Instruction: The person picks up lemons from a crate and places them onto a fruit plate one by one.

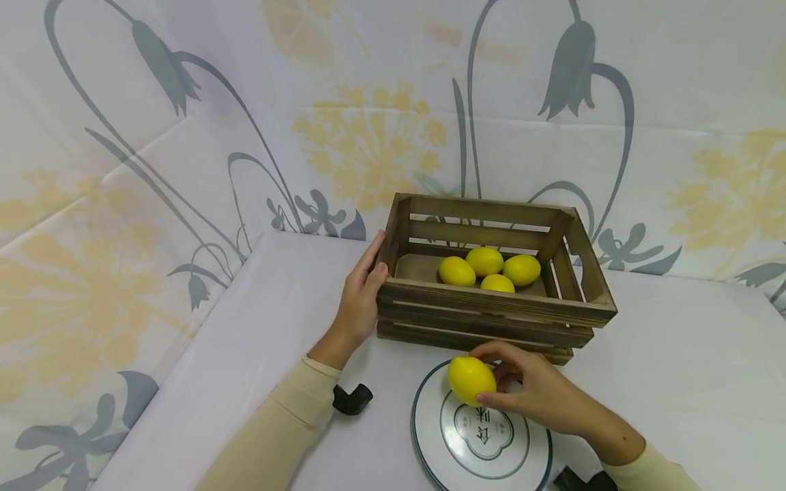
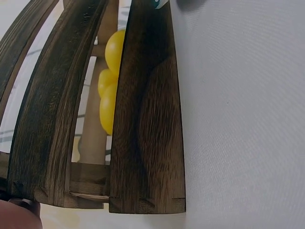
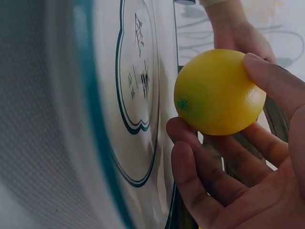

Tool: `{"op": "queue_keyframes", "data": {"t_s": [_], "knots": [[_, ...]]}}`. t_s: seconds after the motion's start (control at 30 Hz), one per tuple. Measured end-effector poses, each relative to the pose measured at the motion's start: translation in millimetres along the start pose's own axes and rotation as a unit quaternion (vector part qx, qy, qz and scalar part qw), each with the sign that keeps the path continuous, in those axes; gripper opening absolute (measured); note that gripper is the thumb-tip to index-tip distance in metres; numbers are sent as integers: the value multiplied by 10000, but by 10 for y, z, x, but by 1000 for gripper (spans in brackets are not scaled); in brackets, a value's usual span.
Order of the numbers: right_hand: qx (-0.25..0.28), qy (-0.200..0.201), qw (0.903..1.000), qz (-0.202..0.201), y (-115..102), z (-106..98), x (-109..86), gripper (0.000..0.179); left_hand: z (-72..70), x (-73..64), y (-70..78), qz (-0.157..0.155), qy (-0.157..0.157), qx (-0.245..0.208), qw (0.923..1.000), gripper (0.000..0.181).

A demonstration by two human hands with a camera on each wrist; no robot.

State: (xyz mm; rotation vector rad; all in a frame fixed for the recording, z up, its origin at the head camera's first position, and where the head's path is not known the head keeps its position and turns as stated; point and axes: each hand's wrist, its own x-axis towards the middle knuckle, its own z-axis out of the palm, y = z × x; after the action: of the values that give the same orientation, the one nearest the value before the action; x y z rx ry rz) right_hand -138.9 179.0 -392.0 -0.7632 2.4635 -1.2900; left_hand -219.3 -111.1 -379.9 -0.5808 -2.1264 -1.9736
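Note:
Between its thumb and fingers my right hand pinches a yellow lemon, held over a round white plate with a dark teal rim and printed characters. The right wrist view shows the lemon's green stem end facing the plate. My left hand grips the left end of a brown slatted wooden crate. Inside the crate several lemons lie together near its middle. In the left wrist view, part of the left hand shows at the lower left, beside the crate's slats.
A white cloth covers the table. Behind it hangs a flower-patterned backdrop. The black wrist-camera mounts show by both forearms. The crate stands just behind the plate.

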Motion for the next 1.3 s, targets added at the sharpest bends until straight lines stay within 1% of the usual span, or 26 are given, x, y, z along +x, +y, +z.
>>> {"op": "queue_keyframes", "data": {"t_s": [0.1,0.3,0.47,0.67,0.87,1.17,1.3], "knots": [[74,-54,10000,20,16,6,3,51,4,-7,-5,-50,-8,24,10000,54],[139,-160,9998,-68,35,6,11,50,6,-6,1,8,-31,25,10000,55],[232,-186,9996,28,43,6,13,50,2,-7,-21,43,-45,5,10000,55],[251,-162,9995,68,67,19,23,50,2,3,-39,84,-37,86,9999,55],[252,-184,9994,126,59,30,35,49,4,-1,-34,74,18,121,9999,55],[368,-301,9987,163,70,42,30,46,12,1,-40,61,50,50,10000,55],[305,-317,9989,172,71,46,32,45,15,-4,-35,81,55,51,9999,55]]}}
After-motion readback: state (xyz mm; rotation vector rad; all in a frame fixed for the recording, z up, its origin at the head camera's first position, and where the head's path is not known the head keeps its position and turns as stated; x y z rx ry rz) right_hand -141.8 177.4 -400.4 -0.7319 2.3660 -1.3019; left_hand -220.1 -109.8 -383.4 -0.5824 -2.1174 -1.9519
